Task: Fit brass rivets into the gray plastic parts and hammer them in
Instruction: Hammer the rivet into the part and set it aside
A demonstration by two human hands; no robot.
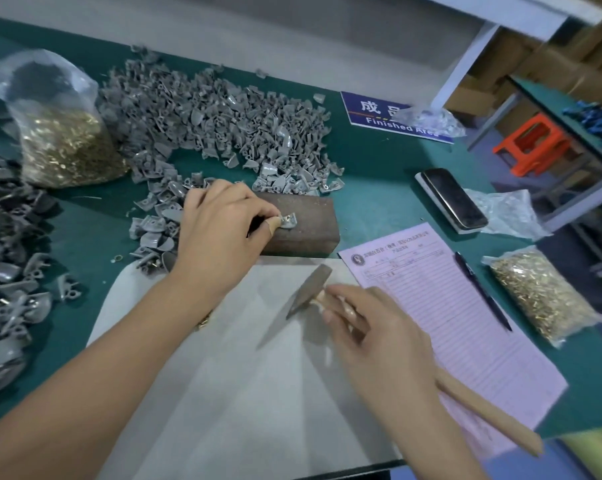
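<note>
- While the left hand (pixel 220 223) pinches one gray part (pixel 288 220) down on the brown block (pixel 306 223), the right hand (pixel 372 327) holds the hammer (pixel 310 292) by its wooden handle, close to the metal head.
- A shiny bit shows in the gray part, likely a brass rivet, but it is too small to be sure.
- That part sits on the near left side of the block's top, up and to the left of the hammer head.
- Between the two hands, the left is the one touching the part. The right hand is lower down, near the person, over the white sheet (pixel 223 375).
- Pointing up and a little right, the hammer head's long side aims toward the block, and the handle runs back down to the right.
- My guess is the next hit has to go up and left, onto the part just past the left fingertips (pixel 275 221), so those fingers are in danger.
- Lots more gray parts (pixel 216 123) lie in a pile on the green bench (pixel 372 188) behind the block, so much work looks left.
- Bags of brass rivets (pixel 67 150) sit at the far left and at the right (pixel 538 292).
</note>
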